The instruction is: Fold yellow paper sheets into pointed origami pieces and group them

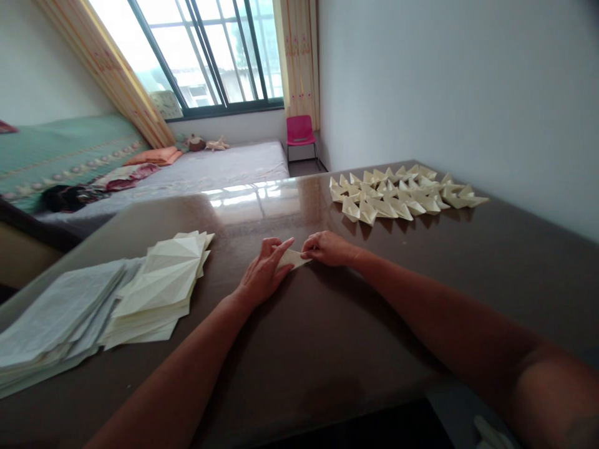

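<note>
Our left hand (264, 272), fingers spread, and our right hand (330, 248), fingertips pinched together, hold the small folded cream paper piece (294, 258) from either side on the glossy brown table (299, 349), probably to keep its creases flat. We count one piece in hand, two paper stacks at our left, one of creased cream sheets (163, 274) and one of greyish-white sheets (65, 305), and rows of pointed cream paper boats (402, 206), too overlapped to count surely.
</note>
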A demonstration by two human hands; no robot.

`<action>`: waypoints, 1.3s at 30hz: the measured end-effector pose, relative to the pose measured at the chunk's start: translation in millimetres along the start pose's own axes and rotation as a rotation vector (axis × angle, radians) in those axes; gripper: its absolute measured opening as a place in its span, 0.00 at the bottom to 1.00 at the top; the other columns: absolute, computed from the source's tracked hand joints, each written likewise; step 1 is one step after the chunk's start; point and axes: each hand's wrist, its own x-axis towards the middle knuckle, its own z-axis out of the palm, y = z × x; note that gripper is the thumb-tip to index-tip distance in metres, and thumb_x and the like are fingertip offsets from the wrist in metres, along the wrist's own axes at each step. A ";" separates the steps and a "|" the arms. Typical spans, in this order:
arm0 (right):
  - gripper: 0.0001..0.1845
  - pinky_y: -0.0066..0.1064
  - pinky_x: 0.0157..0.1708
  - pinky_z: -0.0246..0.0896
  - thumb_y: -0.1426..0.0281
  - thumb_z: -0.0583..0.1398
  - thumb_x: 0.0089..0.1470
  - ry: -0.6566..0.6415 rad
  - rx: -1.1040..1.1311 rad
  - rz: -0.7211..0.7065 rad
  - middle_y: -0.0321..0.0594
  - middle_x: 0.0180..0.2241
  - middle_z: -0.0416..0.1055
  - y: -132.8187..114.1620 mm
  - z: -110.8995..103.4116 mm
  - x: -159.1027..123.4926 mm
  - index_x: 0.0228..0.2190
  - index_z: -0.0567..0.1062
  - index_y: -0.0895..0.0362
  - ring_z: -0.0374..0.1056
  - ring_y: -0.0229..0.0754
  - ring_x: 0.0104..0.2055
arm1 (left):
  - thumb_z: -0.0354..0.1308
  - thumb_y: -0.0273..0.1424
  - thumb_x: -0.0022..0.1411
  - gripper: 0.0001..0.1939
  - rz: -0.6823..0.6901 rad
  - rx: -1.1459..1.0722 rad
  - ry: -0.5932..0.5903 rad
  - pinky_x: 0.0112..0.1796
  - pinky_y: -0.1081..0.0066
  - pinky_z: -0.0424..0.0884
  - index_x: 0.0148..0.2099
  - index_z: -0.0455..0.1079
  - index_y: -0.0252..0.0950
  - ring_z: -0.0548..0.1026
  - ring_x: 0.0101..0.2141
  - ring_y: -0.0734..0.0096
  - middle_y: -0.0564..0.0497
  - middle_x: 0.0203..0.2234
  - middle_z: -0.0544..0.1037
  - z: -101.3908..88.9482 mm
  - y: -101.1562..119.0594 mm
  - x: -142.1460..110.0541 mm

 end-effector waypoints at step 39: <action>0.11 0.25 0.36 0.60 0.69 0.60 0.54 0.206 0.218 0.154 0.42 0.36 0.77 6.9 7.8 8.6 0.39 0.74 0.60 0.71 0.38 0.37 | 0.49 0.29 0.62 0.08 0.144 -0.057 -0.191 0.44 0.68 0.69 0.38 0.69 0.38 0.72 0.40 0.68 0.49 0.38 0.75 -21.4 6.6 -2.1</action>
